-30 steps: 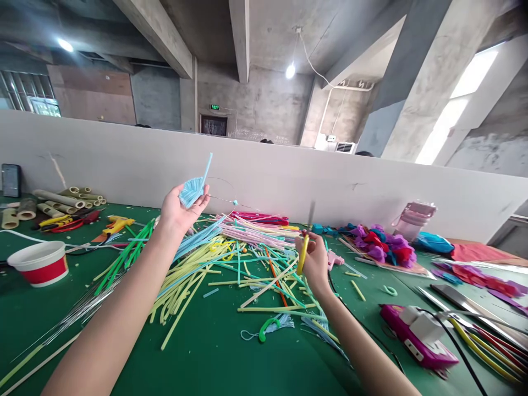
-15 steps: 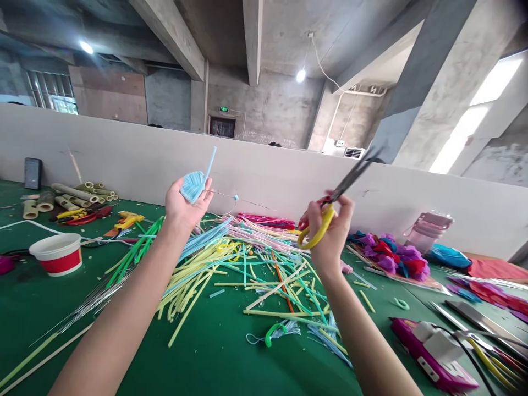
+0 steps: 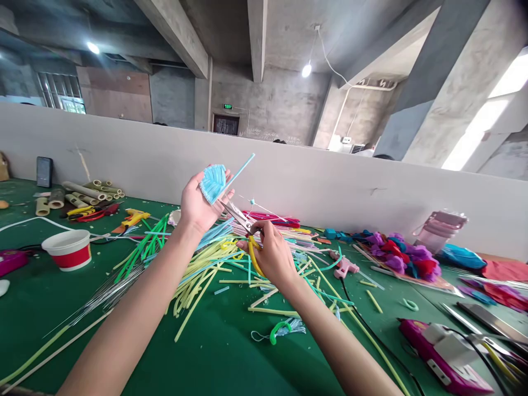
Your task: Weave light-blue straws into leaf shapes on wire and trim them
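left hand (image 3: 198,208) holding our blue fan (image 3: 213,183) above the table (image 3: 206,363) | right hand (image 3: 275,254) gripping scissors (image 3: 248,226), tips near it (can't tell if touching) | snipping step, we reckon; next move wants steady blades

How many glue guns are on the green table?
2: a yellow glue gun beyond and right of the paper cup, and a pink glue gun right of the right hand. Others may be hidden.
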`<state>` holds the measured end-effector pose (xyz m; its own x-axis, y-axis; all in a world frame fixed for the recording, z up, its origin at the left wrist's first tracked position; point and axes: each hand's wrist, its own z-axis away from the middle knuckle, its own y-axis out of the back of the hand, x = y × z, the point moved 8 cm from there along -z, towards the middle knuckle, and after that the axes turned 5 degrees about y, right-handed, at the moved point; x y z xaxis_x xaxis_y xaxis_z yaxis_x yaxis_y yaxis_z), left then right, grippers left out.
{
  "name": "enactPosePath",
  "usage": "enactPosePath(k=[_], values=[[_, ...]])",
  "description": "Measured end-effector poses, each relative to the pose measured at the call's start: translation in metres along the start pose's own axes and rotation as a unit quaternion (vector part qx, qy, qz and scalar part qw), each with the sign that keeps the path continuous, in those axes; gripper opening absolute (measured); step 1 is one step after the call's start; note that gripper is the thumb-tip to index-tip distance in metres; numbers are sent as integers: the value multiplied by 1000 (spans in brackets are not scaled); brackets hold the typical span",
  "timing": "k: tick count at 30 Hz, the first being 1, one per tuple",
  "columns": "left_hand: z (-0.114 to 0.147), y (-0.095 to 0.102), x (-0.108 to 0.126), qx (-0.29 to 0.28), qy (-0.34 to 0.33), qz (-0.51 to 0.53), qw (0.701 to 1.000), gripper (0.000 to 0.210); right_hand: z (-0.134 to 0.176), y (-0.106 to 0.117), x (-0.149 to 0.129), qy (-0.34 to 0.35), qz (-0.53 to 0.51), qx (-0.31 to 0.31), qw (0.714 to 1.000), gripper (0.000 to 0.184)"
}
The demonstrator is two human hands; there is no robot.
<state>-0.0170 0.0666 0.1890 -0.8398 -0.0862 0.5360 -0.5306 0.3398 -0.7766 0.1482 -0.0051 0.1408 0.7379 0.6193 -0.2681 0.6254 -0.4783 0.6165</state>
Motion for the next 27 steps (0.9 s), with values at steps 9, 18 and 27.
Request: enactPosePath(k=[9,18,27], values=[[9,-17,-11,-16,13,10,1000,32,-1,4,1,-22,17,-4,1000,29],[5,-13,-23,-3,22,-4,1000,33,2,2,-5,-5,60,-5,998,42],[7,-15,-24,-3,16,29,999,30,5,-1,-14,25,108,-5,994,34]])
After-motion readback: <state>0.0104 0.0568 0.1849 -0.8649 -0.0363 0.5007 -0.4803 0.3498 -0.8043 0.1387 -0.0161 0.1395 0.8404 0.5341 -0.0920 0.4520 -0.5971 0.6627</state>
